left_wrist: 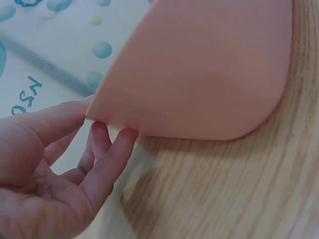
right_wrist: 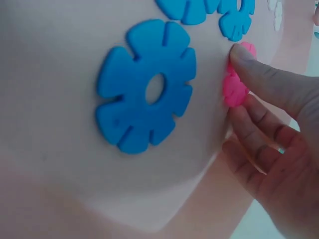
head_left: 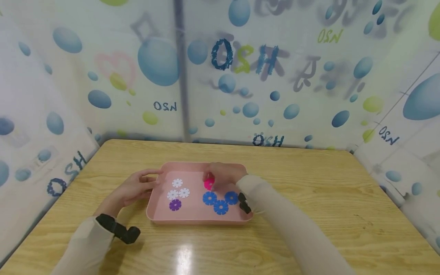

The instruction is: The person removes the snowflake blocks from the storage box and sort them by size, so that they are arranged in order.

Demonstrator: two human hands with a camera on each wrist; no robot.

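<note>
A pink tray (head_left: 199,221) lies on the table with notched, flower-shaped plastic interlocking discs inside. My left hand (head_left: 135,187) holds the tray's left rim, the thumb and fingertips against the edge in the left wrist view (left_wrist: 60,174). Over the tray's far right part, my right hand (head_left: 223,173) pinches a bright pink disc (right_wrist: 235,89) between thumb and fingers. Nearer me are blue discs (head_left: 221,207), one of them large in the right wrist view (right_wrist: 144,87). White discs (head_left: 177,183) lie at the tray's left, with a purple disc (head_left: 175,205) below them.
The tray stands on a wood-grain table (head_left: 309,198). Behind the table hangs a pale curtain (head_left: 251,88) with blue and green drops and lettering. Black straps with camera mounts (head_left: 118,229) sit on both wrists.
</note>
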